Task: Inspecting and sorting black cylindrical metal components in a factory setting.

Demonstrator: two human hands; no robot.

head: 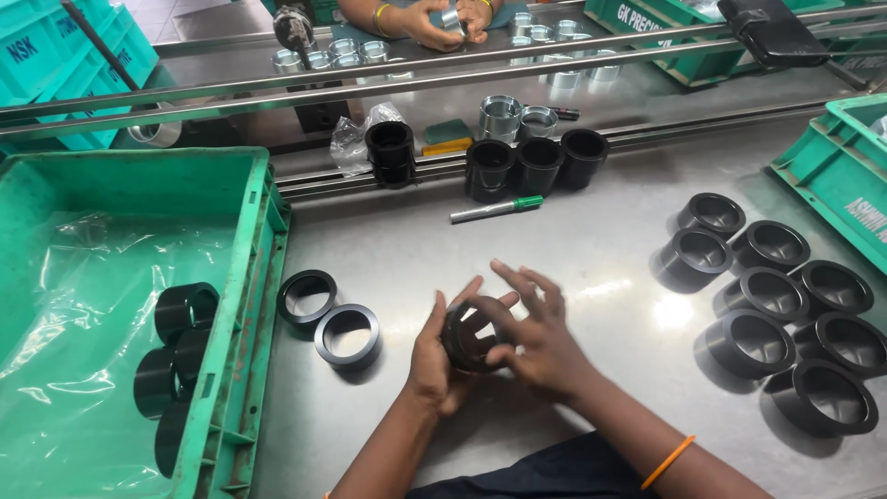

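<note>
Black and ring-shaped, the bushing (465, 337) is sitting between our two hands just above the steel desk (573, 249). We are cupping it from the left with our left hand (436, 356), fingers curled round its wall and thumb pointing up. Our right hand (534, 334) is pressing against its right side with the thumb, while the other fingers are fanning out wide and loose above it. Just left of our hands, two black rings (328, 314) are lying flat on the desk, touching each other. Beyond them, a green crate (245, 277) lined with clear plastic is holding more black sleeves (180, 356). To our right, a cluster of black cups (781, 310) is standing open end up. Ahead of us, a green-capped marker (497, 209) is lying near three more black sleeves (536, 164).
</note>
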